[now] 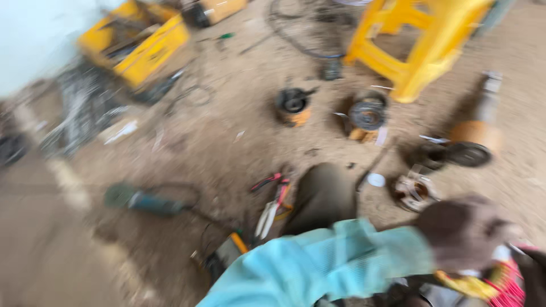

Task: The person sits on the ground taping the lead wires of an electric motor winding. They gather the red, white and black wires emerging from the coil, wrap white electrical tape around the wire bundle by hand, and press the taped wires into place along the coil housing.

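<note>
- Head view, heavily motion-blurred: a hand (463,230) in a light turquoise sleeve (324,264) reaches across from the lower left toward the lower right corner. The arm crosses the body, so I cannot tell for sure which of the person's hands it is; it looks like the left one.
- The hand lies knuckles up on a bundle of red and yellow wires (492,281) at the lower right edge. The fingers seem curled over the bundle, but the blur hides whether they pinch it or only rest on it.
- A dark shape at the far right edge may be the other hand; it is too cut off to tell.
- Just above the hand, on the sandy floor (227,142), stands a small motor part with copper windings (415,190), with a white disc (376,179) beside it.
- Left of the sleeve lie pliers with red handles (273,199), and further left a teal power tool (142,199) with a dark cable.
- Further back stand two round wound parts (294,105) (367,116), and to the right a larger motor piece (475,142).
- A yellow plastic stool (421,40) stands at the top right; a yellow toolbox (136,45) lies open at the top left.
</note>
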